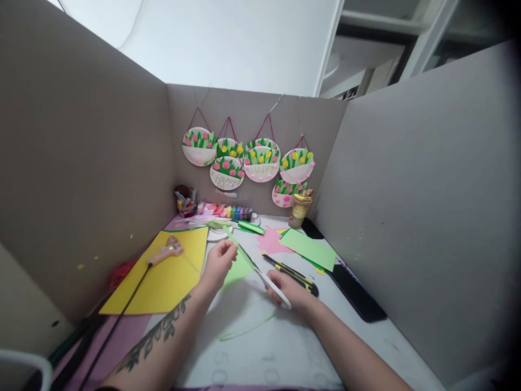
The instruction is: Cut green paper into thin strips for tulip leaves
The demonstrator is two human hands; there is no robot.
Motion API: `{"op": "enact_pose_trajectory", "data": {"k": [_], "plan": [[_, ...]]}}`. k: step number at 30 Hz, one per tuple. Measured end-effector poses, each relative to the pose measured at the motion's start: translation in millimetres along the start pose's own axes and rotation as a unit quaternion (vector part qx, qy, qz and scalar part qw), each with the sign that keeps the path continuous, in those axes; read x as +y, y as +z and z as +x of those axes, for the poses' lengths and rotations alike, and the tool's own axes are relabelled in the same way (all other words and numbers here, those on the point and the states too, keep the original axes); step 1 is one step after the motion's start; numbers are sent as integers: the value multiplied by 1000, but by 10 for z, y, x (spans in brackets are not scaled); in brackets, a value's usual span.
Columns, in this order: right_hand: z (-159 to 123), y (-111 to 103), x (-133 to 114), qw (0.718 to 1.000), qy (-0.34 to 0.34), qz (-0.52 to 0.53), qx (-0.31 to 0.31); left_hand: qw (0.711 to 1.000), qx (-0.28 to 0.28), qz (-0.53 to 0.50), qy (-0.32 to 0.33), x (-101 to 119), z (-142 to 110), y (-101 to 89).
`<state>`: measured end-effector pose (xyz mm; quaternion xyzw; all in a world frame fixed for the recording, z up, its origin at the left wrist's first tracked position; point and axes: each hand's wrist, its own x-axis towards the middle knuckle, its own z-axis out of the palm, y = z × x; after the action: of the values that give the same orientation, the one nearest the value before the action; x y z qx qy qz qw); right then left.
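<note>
In the head view, at the middle of the white work surface [293, 353], a narrow light green strip [232, 237] of paper is held up between the two hands. Its long axis is slanted, the far end pointed away and to the left, the near end brought down toward the right hand [285, 287]. By the left hand [221, 262] the strip is met at its left edge, partway along; the fingertips are drawn together there and the paper appears to be pinched, though the exact contact is blurred. In the right hand a pair of scissors [280, 296] with white handles is gripped, its blades directed forward and left, almost in line with the strip and met by its near end. How far the blades are parted cannot be told. The left hand is thus placed nearer the strip's middle, the right hand beyond its near end.

Beneath the strip a light green sheet [236, 273] is seen, and nearer the body a thin curved offcut [246, 329] is left on the surface. Just beside the right hand, black-and-yellow cutters [291, 270] are laid. To the left, a pink glue gun [165, 252] is rested on a yellow sheet [171, 285]; against the rear panel, decorated paper plates [262, 172] are hung.
</note>
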<state>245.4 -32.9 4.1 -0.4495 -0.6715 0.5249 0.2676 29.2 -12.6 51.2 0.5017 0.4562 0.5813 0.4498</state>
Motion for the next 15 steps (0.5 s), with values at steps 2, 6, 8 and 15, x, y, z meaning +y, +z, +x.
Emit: {"op": "enact_pose_trajectory", "data": {"k": [2, 6, 8, 15], "plan": [[0, 0, 9, 1000, -6, -4, -3, 1000, -5, -9, -4, -22, -1, 7], [18, 1, 53, 1000, -3, -1, -11, 1000, -11, -6, -8, -61, -8, 17], [30, 1, 84, 1000, 0, 7, -16, 1000, -11, -1, -4, -72, -10, 16], [32, -6, 123, 1000, -7, 8, -18, 1000, -12, 6, 3, -84, -11, 11]]}}
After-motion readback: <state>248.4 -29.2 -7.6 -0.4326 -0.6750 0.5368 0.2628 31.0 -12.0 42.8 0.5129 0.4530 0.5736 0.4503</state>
